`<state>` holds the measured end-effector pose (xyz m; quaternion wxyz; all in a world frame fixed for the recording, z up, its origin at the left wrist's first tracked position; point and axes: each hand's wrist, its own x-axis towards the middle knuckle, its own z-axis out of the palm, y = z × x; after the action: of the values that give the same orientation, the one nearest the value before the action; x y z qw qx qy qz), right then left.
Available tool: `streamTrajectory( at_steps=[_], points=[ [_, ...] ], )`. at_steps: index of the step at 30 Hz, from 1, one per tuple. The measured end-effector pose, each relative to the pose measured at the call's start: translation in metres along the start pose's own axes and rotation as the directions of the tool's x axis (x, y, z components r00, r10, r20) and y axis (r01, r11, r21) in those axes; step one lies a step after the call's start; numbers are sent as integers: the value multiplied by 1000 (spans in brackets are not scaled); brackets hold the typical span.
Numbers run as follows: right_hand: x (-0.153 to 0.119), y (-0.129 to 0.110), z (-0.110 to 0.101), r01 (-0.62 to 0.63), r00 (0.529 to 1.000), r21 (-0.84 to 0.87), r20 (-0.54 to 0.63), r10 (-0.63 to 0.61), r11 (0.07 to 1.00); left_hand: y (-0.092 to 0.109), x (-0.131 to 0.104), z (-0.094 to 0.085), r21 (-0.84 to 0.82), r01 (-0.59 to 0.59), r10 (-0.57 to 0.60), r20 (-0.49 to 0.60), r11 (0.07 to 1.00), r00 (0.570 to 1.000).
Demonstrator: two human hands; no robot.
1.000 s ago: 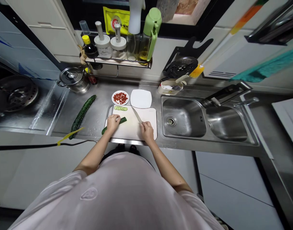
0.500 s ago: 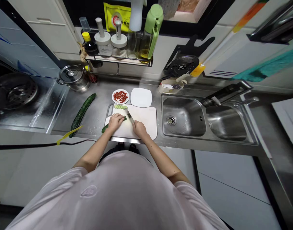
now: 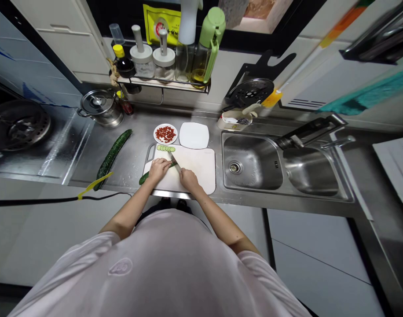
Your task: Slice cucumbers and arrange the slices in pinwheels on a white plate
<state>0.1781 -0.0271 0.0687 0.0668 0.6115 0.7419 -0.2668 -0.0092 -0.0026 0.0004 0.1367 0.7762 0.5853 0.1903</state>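
Steel is surrounding everything we are noting: on the counter [image 3: 135, 158] a pale chopping board [image 3: 201, 167] is lying close to the front edge, grey handle at its left end. We are finding the cucumber piece [image 3: 144, 178] on the board's left half, running aslant from beside the near-left corner towards the middle. Left hand [image 3: 159, 168] is clamping it from above, fingers bent together, presumably so it is not rolling. Right hand [image 3: 188, 178] is wrapping firmly around the knife [image 3: 175, 161], its handle hidden in the fist; the blade is slanting by the cucumber's cut end, and whether it is touching the flesh we cannot tell. Slices [image 3: 166, 149] are lying in a row at the board's far-left corner, likely so the cutting area is lying open.

Beyond the board's far edge, a round plate [image 3: 155, 134] is holding red pieces [image 3: 166, 134]; a square plate [image 3: 194, 135] is sitting to its right, both apparently within easy reach. We are seeing a whole cucumber [image 3: 112, 156] well left of the board, a lidded pot [image 3: 102, 110] by the counter's back edge, a double sink [image 3: 254, 176] to the right, and a shelf [image 3: 168, 83] bearing bottles and jars above.
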Motion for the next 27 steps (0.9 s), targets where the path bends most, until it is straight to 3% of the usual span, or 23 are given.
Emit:
streamTrajectory(
  at_steps=[15,27],
  points=[
    [0,1,4,31,999,-11,35,-31,999,2,0,-1,26,-13,13,-9,1000,1000],
    [-19,10,0,20,992,-15,126,-18,1000,4,0,-2,19,-15,16,-9,1000,1000]
  ],
)
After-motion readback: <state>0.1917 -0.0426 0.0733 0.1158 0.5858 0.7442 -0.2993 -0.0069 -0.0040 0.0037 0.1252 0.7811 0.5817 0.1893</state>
